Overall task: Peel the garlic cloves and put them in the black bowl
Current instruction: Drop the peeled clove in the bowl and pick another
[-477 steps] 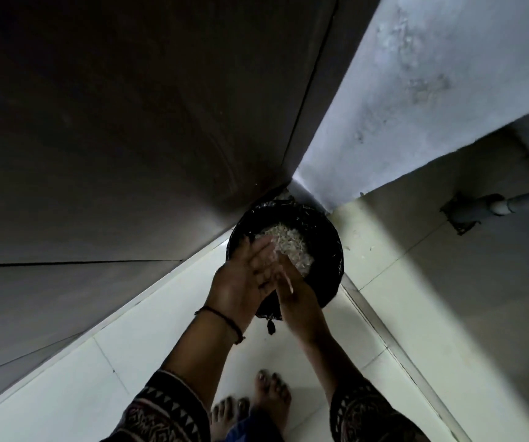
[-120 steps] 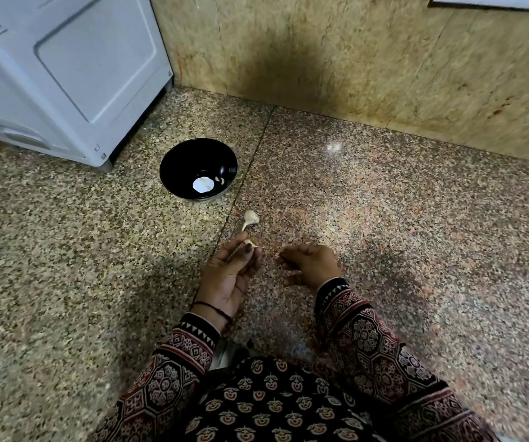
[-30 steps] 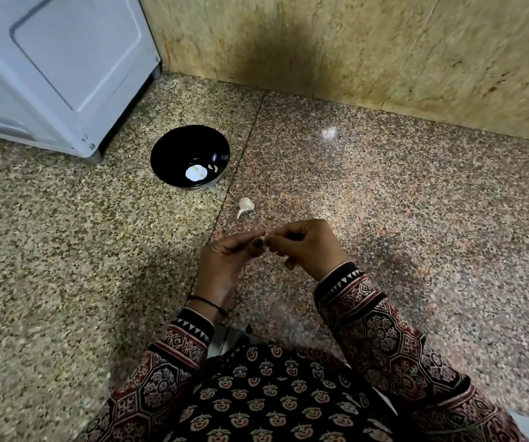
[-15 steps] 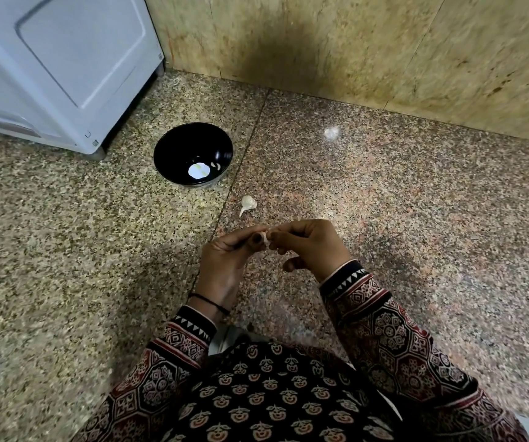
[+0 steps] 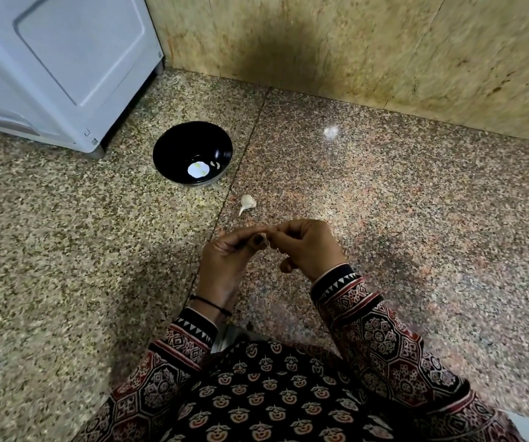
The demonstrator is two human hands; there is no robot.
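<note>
Pale clove [image 5: 268, 242] pinched between left hand [image 5: 225, 261] and right hand [image 5: 306, 247].

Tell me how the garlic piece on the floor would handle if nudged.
Likely light: the garlic piece is small and papery. Its rounded body and thin tail suggest it would pivot, not roll, on the glossy floor.

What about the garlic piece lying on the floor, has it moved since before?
No. The garlic piece lies where it did before: just right of the floor seam, a little below and right of the black bowl.
</note>
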